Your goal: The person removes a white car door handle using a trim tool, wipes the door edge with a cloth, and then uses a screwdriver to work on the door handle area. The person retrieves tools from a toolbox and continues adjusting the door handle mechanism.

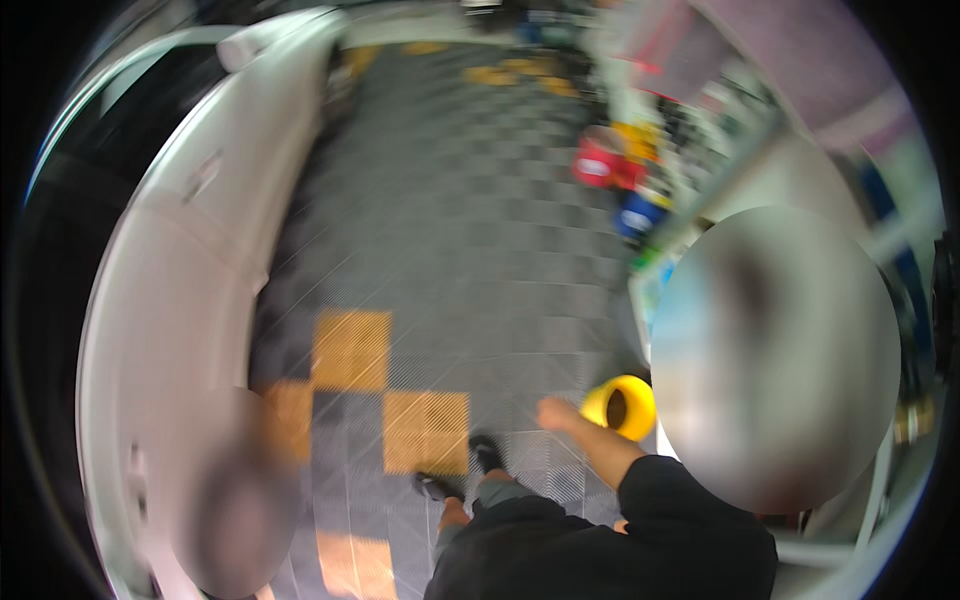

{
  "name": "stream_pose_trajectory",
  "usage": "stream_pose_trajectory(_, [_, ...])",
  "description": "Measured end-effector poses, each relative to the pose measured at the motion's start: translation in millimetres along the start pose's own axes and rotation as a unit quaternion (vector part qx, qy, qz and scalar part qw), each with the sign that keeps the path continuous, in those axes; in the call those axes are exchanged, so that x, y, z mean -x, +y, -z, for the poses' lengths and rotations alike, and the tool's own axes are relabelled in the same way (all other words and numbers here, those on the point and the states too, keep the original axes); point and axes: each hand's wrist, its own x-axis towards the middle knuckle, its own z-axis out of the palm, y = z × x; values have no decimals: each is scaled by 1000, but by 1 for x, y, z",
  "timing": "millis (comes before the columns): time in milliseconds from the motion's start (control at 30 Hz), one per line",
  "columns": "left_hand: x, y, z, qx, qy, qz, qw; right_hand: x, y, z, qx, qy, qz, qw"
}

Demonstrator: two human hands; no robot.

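My right hand (pixel 555 413) reaches in from the lower right, over the dark floor. It is small and smeared by motion, so its fingers cannot be made out, and nothing shows in it. Just beyond my forearm is a yellow bucket (pixel 645 408) with a dark inside, and the forearm overlaps its near edge. Whether they touch I cannot tell. My left hand does not show clearly. My dark shoes (pixel 437 487) stand on the tiles below my black shirt.
A light-coloured car (pixel 190 230) runs along the left side. Grey ribbed floor tiles (pixel 450 230) with some orange ones (pixel 426 432) stretch ahead. Red (pixel 597 160) and blue (pixel 640 214) buckets stand at the right, beside shelving. Two blurred ovals hide parts of the view.
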Motion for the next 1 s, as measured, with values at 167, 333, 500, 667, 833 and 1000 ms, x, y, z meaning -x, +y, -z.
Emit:
stream_pose_trajectory(167, [89,-226,55,-193,225,-27,955,7,-106,-11,122,3,121,985])
stream_pose_trajectory(333, [115,-302,-33,163,322,139,922,51,-257,-120,179,-36,319,930])
stream_pose_trajectory(500, [135,-310,-100,346,238,142,896,78,-391,-265,161,-211,323,908])
stream_pose_trajectory(667, [161,-400,-86,451,96,264,847,196,-548,-363,167,-323,307,879])
stream_pose_trajectory(833, [142,-537,-21,613,122,318,713,290,-673,-416,76,-364,328,868])
stream_pose_trajectory(1000, [82,-585,154,593,306,245,703,304,-775,-490,239,-296,324,866])
